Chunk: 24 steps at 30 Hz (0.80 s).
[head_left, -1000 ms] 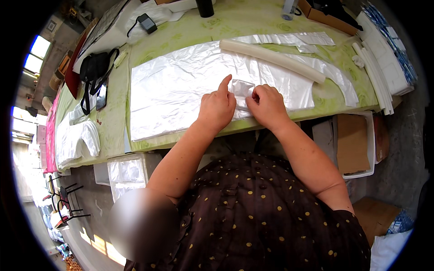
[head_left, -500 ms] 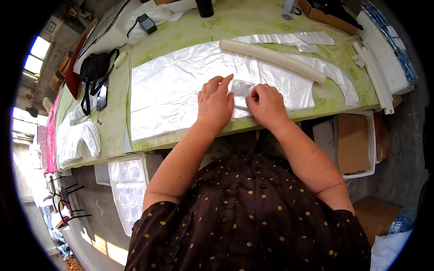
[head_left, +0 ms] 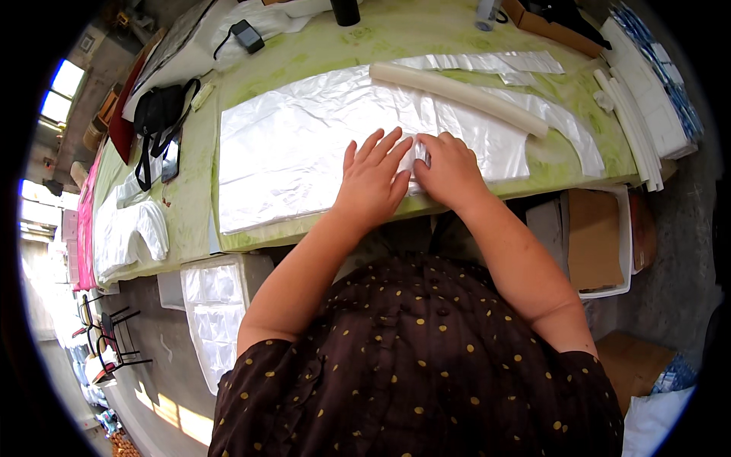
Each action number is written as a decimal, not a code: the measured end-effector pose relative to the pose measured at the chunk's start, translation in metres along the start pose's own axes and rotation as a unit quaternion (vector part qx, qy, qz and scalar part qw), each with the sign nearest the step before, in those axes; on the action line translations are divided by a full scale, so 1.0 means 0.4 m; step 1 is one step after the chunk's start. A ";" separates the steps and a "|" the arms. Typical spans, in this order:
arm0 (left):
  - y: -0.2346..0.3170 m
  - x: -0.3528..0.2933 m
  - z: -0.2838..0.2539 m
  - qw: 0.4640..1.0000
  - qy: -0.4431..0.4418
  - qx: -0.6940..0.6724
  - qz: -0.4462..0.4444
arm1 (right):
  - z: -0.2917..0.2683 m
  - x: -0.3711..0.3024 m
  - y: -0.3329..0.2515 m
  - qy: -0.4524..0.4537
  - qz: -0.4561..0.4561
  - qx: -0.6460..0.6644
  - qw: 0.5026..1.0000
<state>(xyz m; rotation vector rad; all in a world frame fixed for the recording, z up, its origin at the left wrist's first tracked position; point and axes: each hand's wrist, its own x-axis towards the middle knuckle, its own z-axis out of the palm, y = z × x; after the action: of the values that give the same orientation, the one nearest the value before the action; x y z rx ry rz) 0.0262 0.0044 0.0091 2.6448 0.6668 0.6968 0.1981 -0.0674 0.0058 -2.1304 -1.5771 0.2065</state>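
Note:
A stack of shiny white plastic film (head_left: 282,152) lies across the green patterned tablecloth in front of me. Over its near edge, my left hand (head_left: 373,179) is open, fingers spread and palm down. Close beside it my right hand (head_left: 451,169) has its fingers curled, thumb and forefinger pinching a small folded piece of clear plastic (head_left: 417,158). Most of that piece is hidden behind the fingers of both hands. A long pale roll (head_left: 457,99) rests on the film beyond my right hand.
Cut film strips (head_left: 582,145) curve at the right. A black bag (head_left: 158,114), a phone (head_left: 171,162) and folded white cloth (head_left: 131,228) lie left. A small grey device (head_left: 247,36) and a black cup (head_left: 346,11) stand far back. Below the edge are clear plastic drawers (head_left: 213,305) and a cardboard-filled bin (head_left: 601,244).
My left hand has spread its fingers and tilted right, toward the right hand. The small plastic piece, visible as a square before, is now mostly covered. My right hand has barely shifted.

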 end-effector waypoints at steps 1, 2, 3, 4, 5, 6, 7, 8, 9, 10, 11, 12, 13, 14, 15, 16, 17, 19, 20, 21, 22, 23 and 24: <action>0.021 -0.019 -0.017 0.998 0.031 -0.054 0.006 | 0.006 -0.001 0.006 0.007 -0.001 -0.001 1.000; 0.047 -0.048 -0.035 0.993 0.055 -0.105 0.013 | 0.010 -0.002 0.014 0.015 -0.002 -0.002 1.000; 0.057 -0.100 -0.037 0.977 0.003 -0.206 -0.049 | 0.010 -0.001 0.014 0.011 -0.005 0.004 1.000; 0.058 -0.159 -0.026 0.945 -0.048 -0.305 -0.110 | 0.009 0.001 0.014 0.008 -0.007 0.008 1.000; 0.057 -0.208 -0.007 0.896 -0.099 -0.400 -0.168 | 0.006 -0.003 0.012 0.005 -0.008 0.011 1.000; 0.058 -0.253 0.016 0.835 -0.113 -0.493 -0.218 | 0.000 -0.009 0.007 -0.005 -0.026 0.014 1.000; 0.054 -0.288 0.038 0.761 -0.124 -0.580 -0.264 | -0.010 -0.020 0.005 -0.015 -0.042 0.017 0.999; 0.032 -0.305 0.052 0.708 -0.166 -0.597 -0.339 | -0.019 -0.031 0.004 -0.026 -0.059 0.020 0.998; 0.047 -0.303 0.048 0.629 -0.146 -0.650 -0.401 | -0.021 -0.053 0.008 -0.007 -0.106 0.020 0.994; 0.048 -0.303 0.067 0.559 -0.126 -0.709 -0.411 | -0.020 -0.084 0.006 0.007 -0.157 0.023 0.987; 0.043 -0.292 0.088 0.486 -0.103 -0.762 -0.417 | -0.019 -0.114 0.000 0.021 -0.207 0.026 0.978; 0.046 -0.274 0.100 0.464 -0.104 -0.779 -0.407 | -0.018 -0.145 -0.008 0.036 -0.241 0.047 0.969; 0.079 -0.239 0.083 0.428 -0.052 -0.816 -0.386 | -0.019 -0.173 -0.016 0.049 -0.237 0.077 0.967; 0.070 -0.247 0.109 0.418 -0.027 -0.813 -0.404 | -0.020 -0.204 -0.025 0.062 -0.232 0.107 0.965; 0.074 -0.241 0.113 0.412 -0.003 -0.809 -0.419 | -0.023 -0.226 -0.027 0.078 -0.229 0.136 0.961; 0.084 -0.249 0.108 0.424 0.013 -0.802 -0.422 | -0.022 -0.248 -0.027 0.122 -0.220 0.150 0.956; 0.095 -0.259 0.099 0.436 0.029 -0.794 -0.424 | -0.023 -0.263 -0.029 0.077 -0.150 0.213 0.962; 0.110 -0.266 0.091 0.467 0.038 -0.777 -0.421 | -0.031 -0.283 -0.036 -0.006 -0.001 0.330 0.944; 0.113 -0.271 0.095 0.484 0.037 -0.768 -0.418 | -0.008 -0.289 -0.028 -0.029 0.013 0.346 0.938; 0.114 -0.270 0.099 0.502 0.035 -0.760 -0.410 | 0.006 -0.289 -0.027 -0.053 0.048 0.384 0.921; 0.107 -0.276 0.115 0.542 0.025 -0.738 -0.401 | 0.018 -0.288 -0.030 -0.078 0.082 0.420 0.900; 0.105 -0.280 0.121 0.545 0.026 -0.738 -0.398 | 0.031 -0.289 -0.032 -0.102 0.116 0.455 0.877; 0.104 -0.279 0.118 0.549 0.030 -0.737 -0.394 | 0.049 -0.288 -0.030 -0.079 0.099 0.499 0.858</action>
<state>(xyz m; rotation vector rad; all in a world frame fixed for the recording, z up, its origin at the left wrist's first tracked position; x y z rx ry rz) -0.0204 -0.0965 -0.0549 0.6072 0.6676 0.5654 0.1425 -0.1665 -0.0240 -1.4235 -0.9478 1.0395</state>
